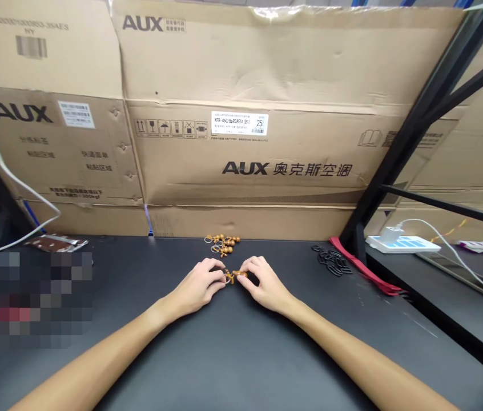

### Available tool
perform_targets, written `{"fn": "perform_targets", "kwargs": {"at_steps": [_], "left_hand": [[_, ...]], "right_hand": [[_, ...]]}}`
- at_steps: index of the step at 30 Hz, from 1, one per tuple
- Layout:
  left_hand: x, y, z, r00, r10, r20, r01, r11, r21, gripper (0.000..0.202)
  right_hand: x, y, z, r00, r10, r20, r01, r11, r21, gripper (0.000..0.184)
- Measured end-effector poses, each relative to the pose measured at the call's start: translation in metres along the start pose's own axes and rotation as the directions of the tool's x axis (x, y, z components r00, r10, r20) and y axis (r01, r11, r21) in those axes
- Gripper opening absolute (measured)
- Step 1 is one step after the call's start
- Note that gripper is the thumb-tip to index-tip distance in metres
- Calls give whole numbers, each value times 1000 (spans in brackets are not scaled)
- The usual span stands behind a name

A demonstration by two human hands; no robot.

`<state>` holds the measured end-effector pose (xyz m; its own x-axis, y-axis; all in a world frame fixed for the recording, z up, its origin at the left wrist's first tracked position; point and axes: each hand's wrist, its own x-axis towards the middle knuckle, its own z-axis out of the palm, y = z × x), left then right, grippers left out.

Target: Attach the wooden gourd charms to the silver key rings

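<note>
A keychain (232, 277) with a brown gourd-shaped bead, yellow-brown cord and metal ring lies stretched between my two hands at the middle of the black table. My left hand (202, 285) pinches the ring end. At the other end, the fingers of my right hand (265, 282) close around the gourd bead, partly hiding it. Just beyond my hands, several similar gourd keychains (224, 244) with metal rings sit in a small pile near the cardboard.
Several black rings (333, 261) lie to the right, beside a red strap (363, 268) at the black frame's foot. A white power strip (402, 244) and a tablet (459, 275) lie farther right. Large cardboard (245, 154) stands behind. A brown packet (57, 243) is at left.
</note>
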<state>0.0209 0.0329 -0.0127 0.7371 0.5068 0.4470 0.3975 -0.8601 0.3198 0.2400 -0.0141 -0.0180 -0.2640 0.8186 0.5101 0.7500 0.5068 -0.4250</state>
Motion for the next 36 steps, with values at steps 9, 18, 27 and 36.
{"fn": "perform_targets", "kwargs": {"at_steps": [9, 18, 27, 36], "left_hand": [[-1, 2, -1, 999, -40, -4, 40, 999, 14, 12], [-1, -1, 2, 1000, -9, -8, 9, 1000, 9, 18], [-1, 4, -1, 1000, -30, 5, 30, 999, 16, 13], [-1, 1, 0, 1000, 27, 10, -28, 998, 49, 14]], "right_hand": [[-1, -5, -4, 995, -80, 60, 77, 996, 53, 7], [-1, -2, -1, 997, -59, 55, 58, 998, 18, 10], [-1, 2, 1, 999, -27, 25, 27, 1000, -14, 12], [-1, -2, -2, 994, -86, 67, 84, 996, 35, 13]]}}
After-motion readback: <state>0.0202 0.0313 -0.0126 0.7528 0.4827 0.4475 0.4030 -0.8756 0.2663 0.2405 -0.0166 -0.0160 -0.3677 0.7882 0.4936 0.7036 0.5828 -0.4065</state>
